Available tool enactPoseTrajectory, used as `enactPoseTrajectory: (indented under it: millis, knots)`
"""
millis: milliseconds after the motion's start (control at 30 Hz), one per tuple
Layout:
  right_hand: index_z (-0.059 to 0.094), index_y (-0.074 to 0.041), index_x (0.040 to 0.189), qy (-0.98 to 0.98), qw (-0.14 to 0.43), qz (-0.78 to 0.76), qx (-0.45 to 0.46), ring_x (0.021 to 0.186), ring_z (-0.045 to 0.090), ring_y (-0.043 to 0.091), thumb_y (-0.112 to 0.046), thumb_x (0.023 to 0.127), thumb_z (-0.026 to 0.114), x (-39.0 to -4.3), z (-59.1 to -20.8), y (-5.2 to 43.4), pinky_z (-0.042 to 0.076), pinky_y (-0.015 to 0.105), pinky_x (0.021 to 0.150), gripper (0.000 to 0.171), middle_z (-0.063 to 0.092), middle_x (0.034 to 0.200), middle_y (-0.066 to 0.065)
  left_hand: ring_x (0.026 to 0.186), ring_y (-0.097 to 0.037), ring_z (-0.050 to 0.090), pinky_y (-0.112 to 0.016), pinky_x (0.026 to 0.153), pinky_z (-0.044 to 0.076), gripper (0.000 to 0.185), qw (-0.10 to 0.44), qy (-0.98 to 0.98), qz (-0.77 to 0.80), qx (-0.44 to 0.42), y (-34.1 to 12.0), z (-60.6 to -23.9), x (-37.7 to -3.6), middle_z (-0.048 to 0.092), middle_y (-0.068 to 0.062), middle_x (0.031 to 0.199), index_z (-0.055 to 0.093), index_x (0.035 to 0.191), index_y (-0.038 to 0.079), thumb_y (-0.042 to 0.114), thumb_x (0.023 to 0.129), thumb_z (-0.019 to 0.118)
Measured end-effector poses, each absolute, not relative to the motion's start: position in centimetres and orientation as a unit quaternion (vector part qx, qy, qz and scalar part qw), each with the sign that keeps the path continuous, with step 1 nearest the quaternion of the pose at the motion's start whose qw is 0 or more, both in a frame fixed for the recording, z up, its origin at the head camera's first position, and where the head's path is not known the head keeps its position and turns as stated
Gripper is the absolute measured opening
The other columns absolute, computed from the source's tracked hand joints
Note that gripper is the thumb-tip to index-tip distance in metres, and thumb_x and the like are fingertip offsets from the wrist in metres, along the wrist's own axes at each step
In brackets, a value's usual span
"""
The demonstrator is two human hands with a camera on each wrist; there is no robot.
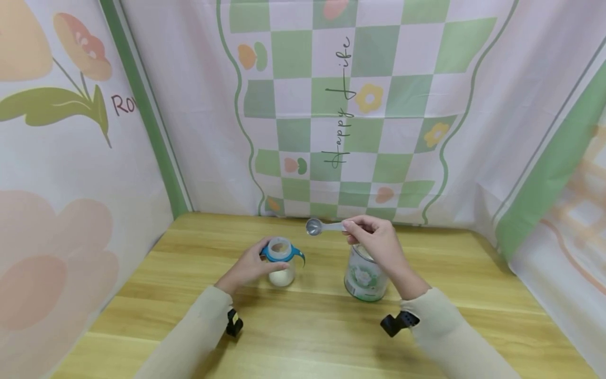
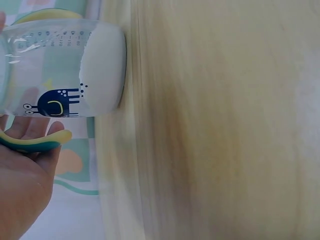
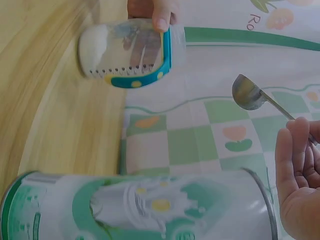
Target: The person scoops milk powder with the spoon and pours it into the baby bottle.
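On the left of the table stands a clear baby bottle (image 1: 282, 276) with a blue two-handled collar and an uncapped mouth. White powder (image 2: 103, 70) fills its lower part. My left hand (image 1: 246, 269) grips it near the collar, thumb in front and fingers behind. My right hand (image 1: 379, 245) pinches the handle of a metal measuring scoop (image 1: 313, 227), held level above the table between bottle and can. No powder shows in the scoop's bowl. Below the right hand is a green and white milk powder can (image 1: 364, 279); the hand partly hides its top.
The bottle and can stand apart on a wooden table (image 1: 303, 337). A checkered, printed curtain (image 1: 331, 131) hangs at the table's back edge, with more printed cloth (image 1: 71, 210) along the left side. Each wrist carries a black camera mount (image 1: 400, 322).
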State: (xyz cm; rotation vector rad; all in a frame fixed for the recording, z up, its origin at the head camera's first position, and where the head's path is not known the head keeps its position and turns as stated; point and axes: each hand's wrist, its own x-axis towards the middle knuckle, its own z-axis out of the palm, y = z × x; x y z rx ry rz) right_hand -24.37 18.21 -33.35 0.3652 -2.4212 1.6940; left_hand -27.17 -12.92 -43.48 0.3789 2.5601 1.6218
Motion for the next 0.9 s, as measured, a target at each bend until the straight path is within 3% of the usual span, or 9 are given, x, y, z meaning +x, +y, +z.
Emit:
enactPoseTrajectory:
  millis: [267,500,633,900]
  knots:
    - [0.073,-0.001,0.110,-0.814,0.095,0.560,0.122,0.080,0.072,0.022,-0.041,0.096,0.069,-24.4,-33.3,19.9,0.053,0.021,0.080,0.043,0.072,0.096,0.019,0.131,-0.028,0.049,-0.058,0.107,0.036,0.077,0.043,0.850,0.507,0.135,-13.1,-43.1,-27.2,0.056,0.000,0.138,0.048,0.146,0.031,0.046,0.080,0.085]
    - [0.072,0.002,0.111,-0.818,0.108,0.552,0.124,0.078,0.070,0.016,-0.041,0.097,0.067,-24.3,-33.2,21.4,0.055,0.022,0.078,0.045,0.072,0.096,0.018,0.126,-0.025,0.053,-0.053,0.105,0.041,0.082,0.044,0.854,0.492,0.164,-13.0,-42.5,-27.2,0.057,-0.002,0.135,0.044,0.149,0.020,0.044,0.081,0.084]
    - [0.072,0.003,0.110,-0.819,0.120,0.547,0.129,0.077,0.069,0.013,-0.038,0.098,0.067,-24.1,-32.9,22.2,0.055,0.022,0.076,0.043,0.072,0.095,0.020,0.124,-0.024,0.054,-0.053,0.104,0.042,0.081,0.038,0.855,0.488,0.170,-12.9,-42.4,-27.2,0.057,-0.002,0.134,0.044,0.148,0.021,0.040,0.081,0.085]
    - [0.072,0.004,0.109,-0.824,0.145,0.532,0.133,0.076,0.068,0.011,-0.033,0.099,0.067,-23.7,-32.4,23.8,0.053,0.019,0.074,0.039,0.072,0.089,0.006,0.123,-0.023,0.054,-0.051,0.105,0.041,0.081,0.028,0.847,0.493,0.198,-12.7,-41.7,-27.4,0.057,-0.007,0.136,0.043,0.149,0.021,0.034,0.082,0.086]
